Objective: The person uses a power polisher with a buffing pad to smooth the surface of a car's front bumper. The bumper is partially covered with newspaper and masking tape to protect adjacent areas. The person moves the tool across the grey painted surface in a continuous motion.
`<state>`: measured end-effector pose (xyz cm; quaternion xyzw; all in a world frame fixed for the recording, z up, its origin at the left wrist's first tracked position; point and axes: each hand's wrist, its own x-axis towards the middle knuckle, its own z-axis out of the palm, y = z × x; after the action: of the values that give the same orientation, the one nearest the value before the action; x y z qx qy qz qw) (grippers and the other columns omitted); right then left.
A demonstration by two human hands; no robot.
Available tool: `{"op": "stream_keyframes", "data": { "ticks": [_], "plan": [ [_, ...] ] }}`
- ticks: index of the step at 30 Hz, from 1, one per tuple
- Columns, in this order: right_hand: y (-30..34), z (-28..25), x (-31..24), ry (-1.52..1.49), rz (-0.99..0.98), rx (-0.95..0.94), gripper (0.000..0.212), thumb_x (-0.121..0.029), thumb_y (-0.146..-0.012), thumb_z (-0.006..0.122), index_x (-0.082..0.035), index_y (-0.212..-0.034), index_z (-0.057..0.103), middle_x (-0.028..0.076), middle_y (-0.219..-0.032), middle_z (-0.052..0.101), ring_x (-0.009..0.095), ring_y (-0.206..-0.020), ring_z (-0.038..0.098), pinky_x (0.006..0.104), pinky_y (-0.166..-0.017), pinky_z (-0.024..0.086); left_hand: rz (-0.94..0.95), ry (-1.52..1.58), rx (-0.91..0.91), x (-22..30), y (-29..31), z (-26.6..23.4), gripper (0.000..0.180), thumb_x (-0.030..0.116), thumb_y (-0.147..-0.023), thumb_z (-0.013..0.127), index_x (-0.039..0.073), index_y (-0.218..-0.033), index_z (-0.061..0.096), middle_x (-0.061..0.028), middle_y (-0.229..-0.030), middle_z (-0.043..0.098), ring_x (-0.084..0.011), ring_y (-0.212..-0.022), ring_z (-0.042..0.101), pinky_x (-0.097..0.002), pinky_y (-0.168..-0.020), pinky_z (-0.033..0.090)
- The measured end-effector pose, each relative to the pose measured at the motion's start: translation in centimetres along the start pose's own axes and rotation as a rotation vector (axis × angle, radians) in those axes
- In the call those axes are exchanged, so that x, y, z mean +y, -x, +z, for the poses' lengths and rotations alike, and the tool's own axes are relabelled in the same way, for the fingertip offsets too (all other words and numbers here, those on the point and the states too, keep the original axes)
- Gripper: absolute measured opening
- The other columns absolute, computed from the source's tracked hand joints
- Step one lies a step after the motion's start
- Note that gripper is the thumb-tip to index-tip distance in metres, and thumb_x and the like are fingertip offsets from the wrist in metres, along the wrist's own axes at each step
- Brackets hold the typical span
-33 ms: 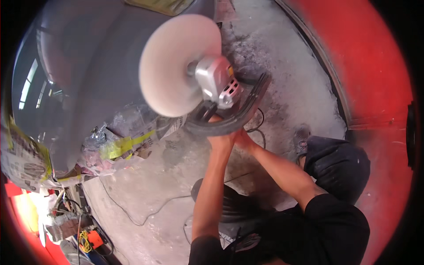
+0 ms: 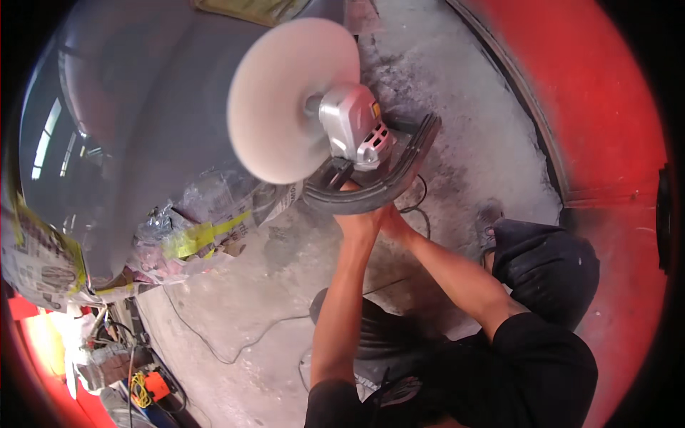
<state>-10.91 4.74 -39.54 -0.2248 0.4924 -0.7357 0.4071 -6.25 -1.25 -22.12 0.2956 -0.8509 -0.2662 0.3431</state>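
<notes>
An electric polisher point(image 2: 349, 121) with a silver head and a large whitish round pad point(image 2: 289, 100) is held up in front of me. The pad faces the glossy dark grey car panel point(image 2: 171, 85) on the left and looks smeared, as if spinning; whether it touches the panel I cannot tell. Beneath the black curved handle point(image 2: 382, 196), my left hand point(image 2: 359, 222) is closed on the polisher, its fingers partly covered by the handle. Close beside it, my right hand point(image 2: 394, 223) also grips the tool's rear, most fingers hidden.
Newspaper and plastic masking point(image 2: 214, 214) with yellow tape covers the panel's lower edge. Black cable point(image 2: 232, 357) runs across the concrete floor. A red surface point(image 2: 606, 128) rises on the right. Tools and an orange item point(image 2: 155, 385) lie at lower left. My bent knee point(image 2: 546, 264) is at right.
The polisher and its pad have shifted very slightly up and to the right, with both hands still on the tool.
</notes>
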Motion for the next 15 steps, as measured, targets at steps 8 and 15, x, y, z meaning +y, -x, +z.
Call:
{"op": "stream_keyframes", "data": {
  "ticks": [8, 15],
  "plan": [
    [2.9, 1.2, -3.8, 0.028, 0.072, -0.311, 0.050, -0.012, -0.079, 0.075, 0.000, -0.125, 0.062, 0.007, -0.110, 0.071, 0.011, -0.106, 0.061, 0.0332, -0.092, 0.051, -0.484, 0.371, -0.065, 3.6, 2.3, -2.3, 0.035, 0.023, -0.090, 0.078, -0.003, -0.112, 0.069, -0.0115, -0.103, 0.071, -0.0245, -0.093, 0.066, -0.0409, -0.085, 0.051],
    [-0.7, -1.2, -7.9, 0.028, 0.007, -0.053, 0.031, -0.010, -0.076, 0.076, 0.000, -0.105, 0.068, 0.001, -0.091, 0.071, 0.008, -0.089, 0.061, 0.0314, -0.079, 0.051, -0.003, 0.015, -0.069, 4.8, -4.2, 1.8, 0.024, 0.019, -0.089, 0.076, -0.004, -0.092, 0.073, -0.0103, -0.082, 0.075, -0.0218, -0.072, 0.070, -0.0388, -0.067, 0.054]
  ]
}}
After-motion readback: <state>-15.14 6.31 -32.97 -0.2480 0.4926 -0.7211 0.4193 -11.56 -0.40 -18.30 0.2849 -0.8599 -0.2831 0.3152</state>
